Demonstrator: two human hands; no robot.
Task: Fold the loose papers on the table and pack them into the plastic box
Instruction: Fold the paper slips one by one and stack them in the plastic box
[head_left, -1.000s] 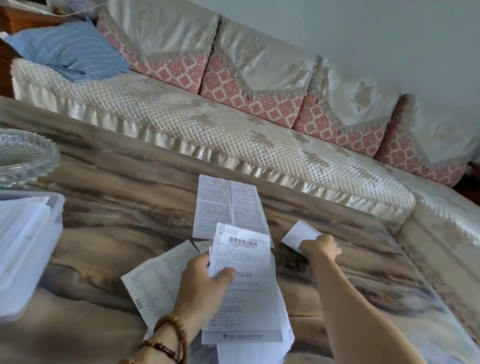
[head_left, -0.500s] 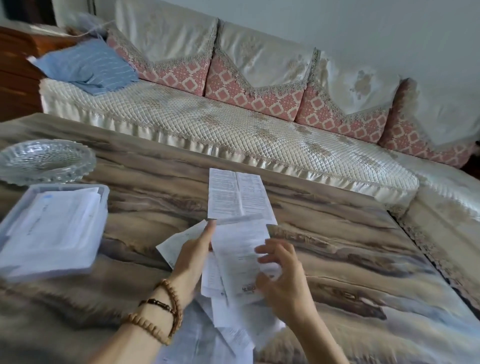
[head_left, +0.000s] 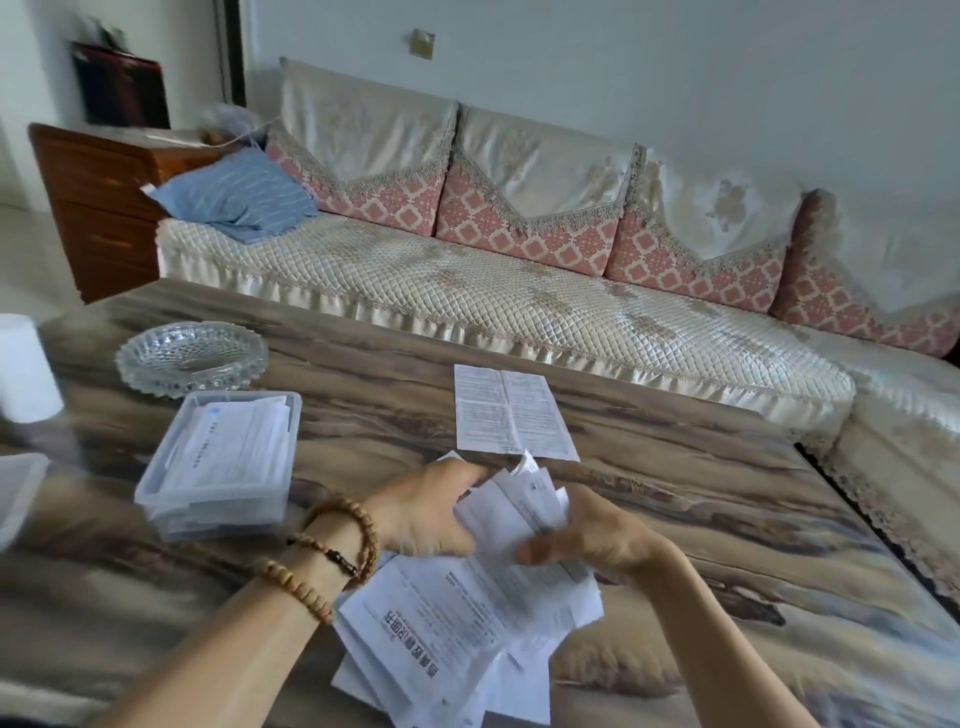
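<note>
Gripping folded sheet from both sides: left hand pinches its left edge, right hand curls fingers round lower right edge. Sheet thin, light, limp; creases readily, tears if tugged, so best held at edges and pressed flat along fold. Loose pile beneath hands, by table's near edge; one flat sheet toward far edge. Box left of hands, already holding papers.
</note>
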